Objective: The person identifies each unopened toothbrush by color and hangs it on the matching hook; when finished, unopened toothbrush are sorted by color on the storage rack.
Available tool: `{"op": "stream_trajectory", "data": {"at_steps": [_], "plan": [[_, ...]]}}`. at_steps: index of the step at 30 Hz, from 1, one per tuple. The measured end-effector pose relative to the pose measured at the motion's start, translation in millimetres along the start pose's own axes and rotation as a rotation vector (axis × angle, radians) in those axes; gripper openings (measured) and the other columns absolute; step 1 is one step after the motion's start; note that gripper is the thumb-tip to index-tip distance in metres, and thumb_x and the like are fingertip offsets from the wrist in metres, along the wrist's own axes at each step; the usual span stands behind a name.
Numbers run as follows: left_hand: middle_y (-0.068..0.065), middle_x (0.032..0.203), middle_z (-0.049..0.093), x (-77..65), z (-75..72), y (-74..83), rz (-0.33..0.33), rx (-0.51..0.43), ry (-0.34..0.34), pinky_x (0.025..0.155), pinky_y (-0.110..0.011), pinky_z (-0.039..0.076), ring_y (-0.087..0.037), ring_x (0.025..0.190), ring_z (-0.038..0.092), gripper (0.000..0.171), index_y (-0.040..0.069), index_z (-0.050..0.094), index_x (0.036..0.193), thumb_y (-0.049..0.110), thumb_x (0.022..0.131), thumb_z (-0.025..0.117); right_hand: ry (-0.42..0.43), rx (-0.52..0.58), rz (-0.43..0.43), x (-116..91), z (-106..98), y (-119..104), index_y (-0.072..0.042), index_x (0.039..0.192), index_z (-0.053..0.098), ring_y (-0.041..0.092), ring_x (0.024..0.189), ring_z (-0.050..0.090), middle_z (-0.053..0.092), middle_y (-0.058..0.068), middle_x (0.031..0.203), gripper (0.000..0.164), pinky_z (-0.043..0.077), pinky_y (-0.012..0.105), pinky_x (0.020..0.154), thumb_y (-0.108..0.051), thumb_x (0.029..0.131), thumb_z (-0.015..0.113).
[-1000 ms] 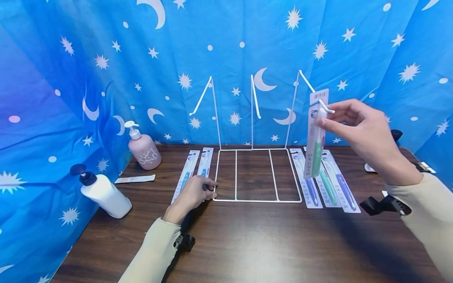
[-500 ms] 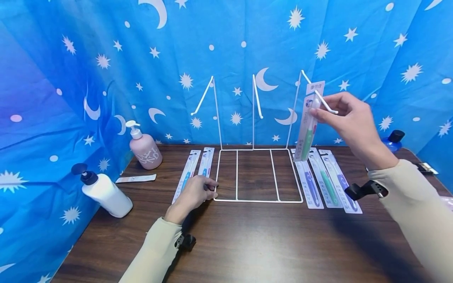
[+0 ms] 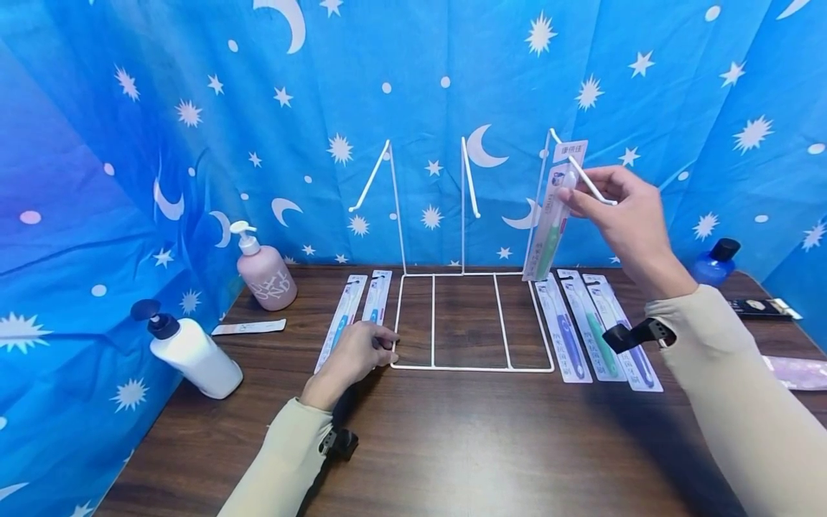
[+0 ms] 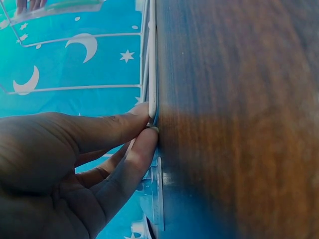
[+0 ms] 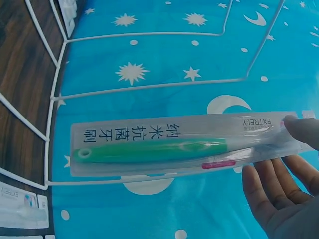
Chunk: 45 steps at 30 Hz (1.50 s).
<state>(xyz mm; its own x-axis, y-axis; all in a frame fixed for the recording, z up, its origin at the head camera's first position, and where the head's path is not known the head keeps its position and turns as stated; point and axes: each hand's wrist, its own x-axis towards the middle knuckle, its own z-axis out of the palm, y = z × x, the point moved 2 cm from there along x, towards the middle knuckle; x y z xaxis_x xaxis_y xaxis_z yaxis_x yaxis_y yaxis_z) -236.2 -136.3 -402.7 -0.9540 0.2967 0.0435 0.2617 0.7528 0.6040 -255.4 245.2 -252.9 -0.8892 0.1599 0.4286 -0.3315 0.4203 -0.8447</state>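
Note:
My right hand (image 3: 629, 215) pinches a packaged green toothbrush (image 3: 549, 233) near its upper end. The package hangs at a slant on the right hook (image 3: 597, 188) of a white wire rack (image 3: 472, 369), the hook's front part coming out through the top of the card. In the right wrist view the green handle (image 5: 154, 151) shows through clear plastic, with the thumb on one side and fingers on the other. My left hand (image 3: 354, 353) pinches the rack's left base wire; the left wrist view shows thumb and fingertip meeting at that wire (image 4: 153, 64).
Packaged toothbrushes, purple (image 3: 565, 337), green (image 3: 597, 337) and purple (image 3: 636, 359), lie right of the rack; two blue ones (image 3: 342, 319) lie left. A pink pump bottle (image 3: 266, 276), white pump bottle (image 3: 197, 359) and thin packet (image 3: 248, 327) are left. A blue bottle (image 3: 713, 267) stands back right.
My right hand has slid the green toothbrush package back and left along the hook, from near the tip toward the upright. The left hand has stayed at the rack's base.

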Motion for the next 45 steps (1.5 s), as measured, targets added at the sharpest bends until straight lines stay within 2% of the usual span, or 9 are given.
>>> {"op": "stream_trajectory", "data": {"at_steps": [4,9,14,19,28,31,34,37,45], "plan": [[0.001,0.08,0.062,1.2,2.3,2.8,0.007,-0.014,-0.009,0.055,-0.026,0.045,-0.012,0.066,0.055,0.026,0.007,0.075,0.103,0.004,0.078,0.079,0.031,-0.052,-0.006,-5.9,-5.5,4.7,-0.015,0.126,0.062,0.012,0.097,0.059,0.065,0.0,0.111,0.045,0.046,0.017,0.079,-0.037,0.088,0.071],[0.001,0.08,0.061,0.1,3.0,3.0,0.011,-0.022,-0.017,0.053,-0.026,0.044,-0.012,0.064,0.054,0.024,0.006,0.075,0.104,0.004,0.08,0.078,0.059,-0.103,-0.009,-17.6,-12.8,11.6,-0.018,0.129,0.061,0.011,0.098,0.058,0.065,0.0,0.113,0.047,0.041,0.022,0.078,-0.04,0.088,0.069],[0.002,0.079,0.06,-2.1,1.9,2.0,-0.005,-0.03,-0.013,0.052,-0.027,0.044,-0.012,0.061,0.054,0.024,0.006,0.075,0.104,0.004,0.081,0.078,0.063,-0.008,0.06,-28.3,-23.5,24.7,-0.015,0.13,0.06,0.013,0.098,0.061,0.062,0.003,0.114,0.048,0.046,0.013,0.079,-0.037,0.088,0.071],[0.001,0.079,0.06,-2.7,2.2,1.6,0.0,-0.033,-0.007,0.051,-0.027,0.043,-0.011,0.06,0.054,0.024,0.006,0.075,0.104,0.004,0.08,0.078,0.078,0.053,0.125,-32.1,-32.9,45.6,-0.01,0.13,0.06,0.01,0.096,0.063,0.061,0.002,0.117,0.051,0.049,0.013,0.075,-0.036,0.087,0.071],[0.001,0.081,0.06,-2.7,1.6,2.7,-0.019,-0.022,-0.014,0.053,-0.028,0.045,-0.014,0.063,0.054,0.025,0.007,0.075,0.105,0.005,0.081,0.078,0.075,-0.033,0.228,-29.9,-36.9,82.8,-0.011,0.131,0.058,0.012,0.099,0.061,0.059,0.002,0.117,0.057,0.048,0.013,0.074,-0.045,0.087,0.068],[0.001,0.08,0.06,-2.8,0.5,3.4,-0.02,-0.026,-0.014,0.053,-0.029,0.044,-0.014,0.062,0.054,0.025,0.007,0.075,0.105,0.005,0.08,0.078,0.072,-0.078,0.253,-29.1,-35.0,91.1,-0.011,0.133,0.057,0.015,0.103,0.06,0.058,0.004,0.12,0.061,0.05,0.019,0.08,-0.049,0.087,0.066],[0.002,0.079,0.059,-2.2,0.8,3.5,-0.029,-0.032,-0.018,0.052,-0.029,0.045,-0.013,0.06,0.055,0.025,0.007,0.075,0.104,0.004,0.08,0.078,0.059,-0.117,0.286,-27.5,-32.2,99.3,-0.012,0.135,0.055,0.021,0.109,0.058,0.056,0.007,0.124,0.066,0.049,0.033,0.09,-0.055,0.086,0.064],[0.002,0.077,0.059,-1.3,1.8,2.6,-0.031,-0.044,-0.02,0.051,-0.029,0.045,-0.012,0.059,0.055,0.025,0.007,0.075,0.103,0.004,0.079,0.079,0.037,-0.132,0.315,-26.4,-28.6,108.8,-0.011,0.137,0.053,0.028,0.111,0.058,0.055,0.01,0.127,0.07,0.047,0.045,0.093,-0.058,0.086,0.062],[0.002,0.077,0.059,-1.1,2.4,1.3,-0.029,-0.045,-0.012,0.051,-0.03,0.046,-0.012,0.058,0.056,0.025,0.008,0.076,0.103,0.004,0.078,0.079,-0.057,-0.217,0.367,-24.4,-17.4,131.4,-0.006,0.137,0.052,0.037,0.114,0.054,0.054,0.019,0.13,0.072,0.041,0.054,0.097,-0.057,0.087,0.062]]}}
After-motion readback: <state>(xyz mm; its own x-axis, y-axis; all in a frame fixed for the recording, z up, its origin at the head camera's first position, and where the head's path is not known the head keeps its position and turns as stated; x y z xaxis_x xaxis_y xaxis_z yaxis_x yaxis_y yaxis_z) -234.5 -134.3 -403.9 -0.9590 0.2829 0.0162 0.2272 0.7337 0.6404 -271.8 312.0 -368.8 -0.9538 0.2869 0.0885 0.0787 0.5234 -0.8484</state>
